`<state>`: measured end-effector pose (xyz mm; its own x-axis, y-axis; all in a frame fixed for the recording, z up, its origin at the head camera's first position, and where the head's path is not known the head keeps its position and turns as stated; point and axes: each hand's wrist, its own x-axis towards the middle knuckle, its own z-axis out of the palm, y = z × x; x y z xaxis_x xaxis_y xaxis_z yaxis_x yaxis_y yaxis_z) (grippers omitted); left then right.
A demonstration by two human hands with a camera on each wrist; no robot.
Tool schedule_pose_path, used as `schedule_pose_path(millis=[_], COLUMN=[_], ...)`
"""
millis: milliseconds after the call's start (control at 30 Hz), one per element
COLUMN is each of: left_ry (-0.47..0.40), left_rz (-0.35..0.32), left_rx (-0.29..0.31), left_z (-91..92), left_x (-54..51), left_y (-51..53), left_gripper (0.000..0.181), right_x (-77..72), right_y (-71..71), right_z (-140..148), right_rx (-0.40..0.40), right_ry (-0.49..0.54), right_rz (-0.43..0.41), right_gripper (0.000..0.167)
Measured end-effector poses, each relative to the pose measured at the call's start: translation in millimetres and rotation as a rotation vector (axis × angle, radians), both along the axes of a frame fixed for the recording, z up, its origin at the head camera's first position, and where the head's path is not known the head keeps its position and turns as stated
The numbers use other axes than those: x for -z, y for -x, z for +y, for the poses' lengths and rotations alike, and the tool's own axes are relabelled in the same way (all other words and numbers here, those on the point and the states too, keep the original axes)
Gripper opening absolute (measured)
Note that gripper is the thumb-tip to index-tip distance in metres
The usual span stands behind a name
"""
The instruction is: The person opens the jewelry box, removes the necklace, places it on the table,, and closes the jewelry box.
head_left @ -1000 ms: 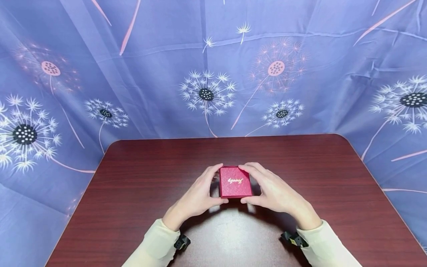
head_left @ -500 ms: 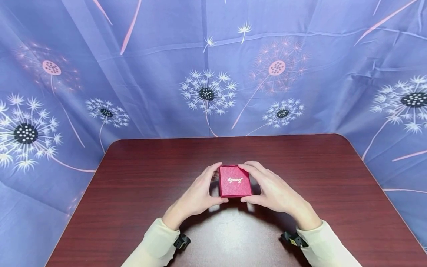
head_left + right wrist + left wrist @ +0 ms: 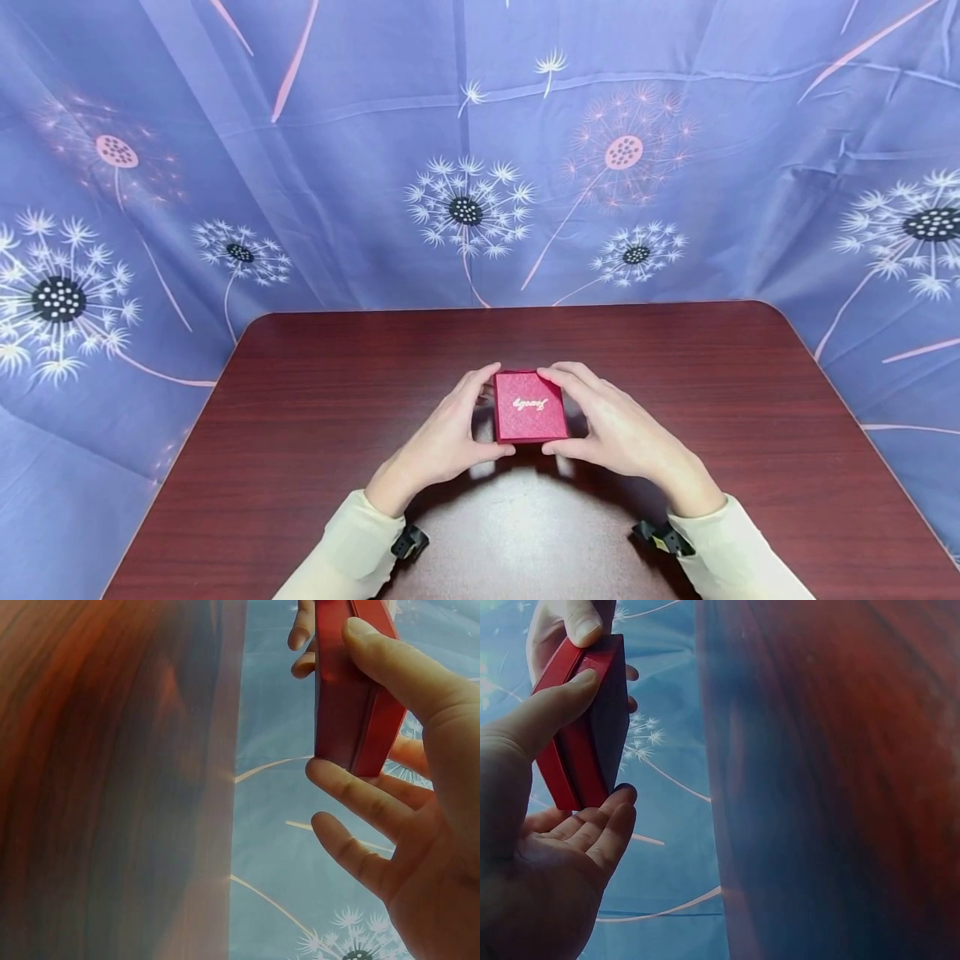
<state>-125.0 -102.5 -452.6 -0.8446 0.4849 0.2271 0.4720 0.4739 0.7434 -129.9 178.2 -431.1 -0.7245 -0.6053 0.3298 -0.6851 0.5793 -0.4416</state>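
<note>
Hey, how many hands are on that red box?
2. The left hand grips the box at its left side, the right hand at its right side; no others show.

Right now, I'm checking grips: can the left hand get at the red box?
Apparently yes: the left hand grips one side of the red box; the right hand holds the other, leaving room.

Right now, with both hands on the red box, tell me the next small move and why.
Probably ease up the lettered top of the red box with the thumbs. The box looks closed, the left hand and right hand hold it from either side, and the thumbs touch its near side around the seam. Whether it is hinged, I cannot tell.
</note>
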Motion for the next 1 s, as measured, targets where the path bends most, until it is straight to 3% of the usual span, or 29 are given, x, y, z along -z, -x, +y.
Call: schedule_pose_path(millis=[600, 1000], left_ry=[-0.014, 0.003], left_rz=[-0.003, 0.001], left_rx=[0.011, 0.007], left_z=[-1.6, -2.9], left_x=[0.9, -0.4], left_y=[-0.5, -0.5], left_gripper=[0.105, 0.105], right_x=[-0.3, -2.5], right_y=[0.1, -0.3], right_z=[1.3, -1.0], right_rx=[0.008, 0.005], right_ry=[-0.009, -0.006], right_rz=[-0.029, -0.001], right_gripper=[0.094, 0.095])
